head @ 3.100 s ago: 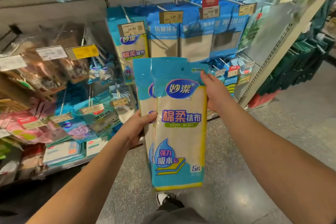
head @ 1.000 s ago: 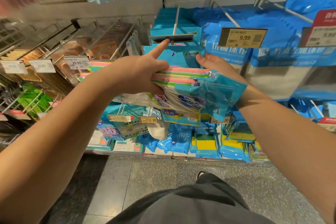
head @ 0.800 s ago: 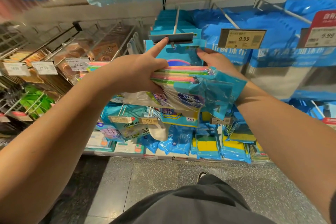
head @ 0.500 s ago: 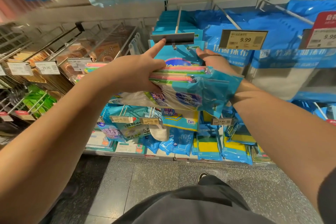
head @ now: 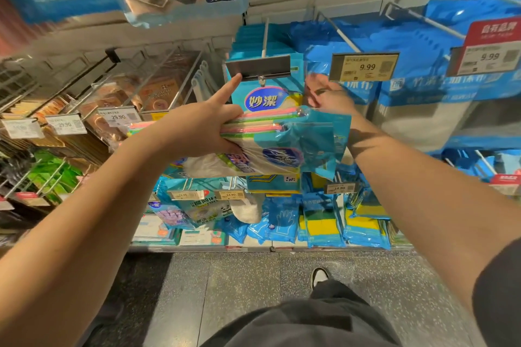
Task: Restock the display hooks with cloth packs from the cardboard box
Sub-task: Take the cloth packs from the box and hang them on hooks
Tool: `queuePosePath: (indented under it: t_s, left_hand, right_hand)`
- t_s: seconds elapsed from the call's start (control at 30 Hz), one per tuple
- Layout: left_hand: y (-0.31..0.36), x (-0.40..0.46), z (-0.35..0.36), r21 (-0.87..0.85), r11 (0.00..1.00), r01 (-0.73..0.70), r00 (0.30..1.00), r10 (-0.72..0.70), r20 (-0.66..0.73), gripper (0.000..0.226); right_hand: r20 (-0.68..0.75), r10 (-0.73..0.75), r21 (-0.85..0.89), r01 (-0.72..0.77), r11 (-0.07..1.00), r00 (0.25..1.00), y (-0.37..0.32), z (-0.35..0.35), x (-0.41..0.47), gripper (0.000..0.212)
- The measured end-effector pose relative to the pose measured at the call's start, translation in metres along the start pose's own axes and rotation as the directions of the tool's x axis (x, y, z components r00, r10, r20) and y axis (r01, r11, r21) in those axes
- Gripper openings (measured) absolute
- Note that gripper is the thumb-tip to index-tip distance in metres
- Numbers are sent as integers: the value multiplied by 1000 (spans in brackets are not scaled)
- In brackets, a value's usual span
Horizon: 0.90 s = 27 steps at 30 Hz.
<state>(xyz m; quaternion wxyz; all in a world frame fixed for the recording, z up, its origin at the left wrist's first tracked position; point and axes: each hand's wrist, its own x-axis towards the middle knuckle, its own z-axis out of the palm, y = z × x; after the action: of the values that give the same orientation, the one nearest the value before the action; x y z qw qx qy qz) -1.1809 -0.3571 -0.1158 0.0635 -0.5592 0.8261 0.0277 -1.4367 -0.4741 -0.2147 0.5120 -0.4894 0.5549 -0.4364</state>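
Several flat blue plastic-wrapped cloth packs [head: 270, 144] are clamped in a stack by the left hand [head: 197, 129], forefinger lifting the grey price-tag flap [head: 258, 67]. Another hanging blue pack [head: 267, 96] is pinched by the right hand [head: 327, 96] at the steel display hook [head: 265, 36]. Light, floppy and slick, they are judged best held by the stiffer header.

a yellow price tag [head: 364, 66] reads 9.99, and a red-topped tag [head: 490, 49] to its right reads 9.99 too. low down lie yellow sponges [head: 321, 227] beside blue glove packs [head: 280, 222]. green packs [head: 52, 177] hang far left. the floor [head: 242, 282] is grey and speckled.
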Motion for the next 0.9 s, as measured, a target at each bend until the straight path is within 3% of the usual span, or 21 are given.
queuePosePath:
  t_s: [0.07, 0.17, 0.23, 0.3, 0.4, 0.5, 0.6, 0.73, 0.83, 0.9]
  left_hand:
    - [1, -1, 0, -74, 997, -8, 1000, 7, -11, 46]
    - [0, -2, 1, -200, 980, -18, 1000, 13, -27, 41]
    - [-2, -2, 2, -279, 959, -42, 998, 31, -46, 33]
    - [-5, -2, 4, -324, 944, -61, 997, 42, -65, 30]
    - [-4, -3, 6, -368, 928, -65, 996, 37, -83, 40]
    - [-3, -3, 6, -394, 916, -75, 995, 44, -87, 45]
    - [-8, -1, 10, -437, 894, -95, 994, 59, -96, 27]
    - [-11, 4, 12, -405, 906, -124, 988, 75, -135, 54]
    - [-11, 4, 12, -278, 945, -172, 977, 127, -173, 94]
    - [-11, 5, 15, -238, 947, -215, 963, 165, -216, 107]
  right_hand:
    - [-67, 19, 158, -8, 987, 998, 9, -18, -32, 9]
    - [-142, 117, 287, -72, 955, 983, 48, -42, -68, 14]
    - [-84, 211, 442, -154, 884, 974, 65, -49, -91, 20]
    - [-64, 142, 491, -93, 866, 988, 83, -50, -109, 24]
    - [47, 58, 503, -74, 861, 997, 83, -39, -137, 50]
    - [126, -53, 584, -31, 811, 991, 68, -26, -148, 31]
    - [5, 21, 654, -19, 756, 1000, 52, -11, -147, 31]
    - [-70, 55, 724, 13, 689, 996, 39, 0, -141, 19]
    - [-107, 70, 773, 38, 633, 992, 33, -1, -138, 21]
    - [-132, 67, 789, 63, 611, 989, 27, -3, -138, 20]
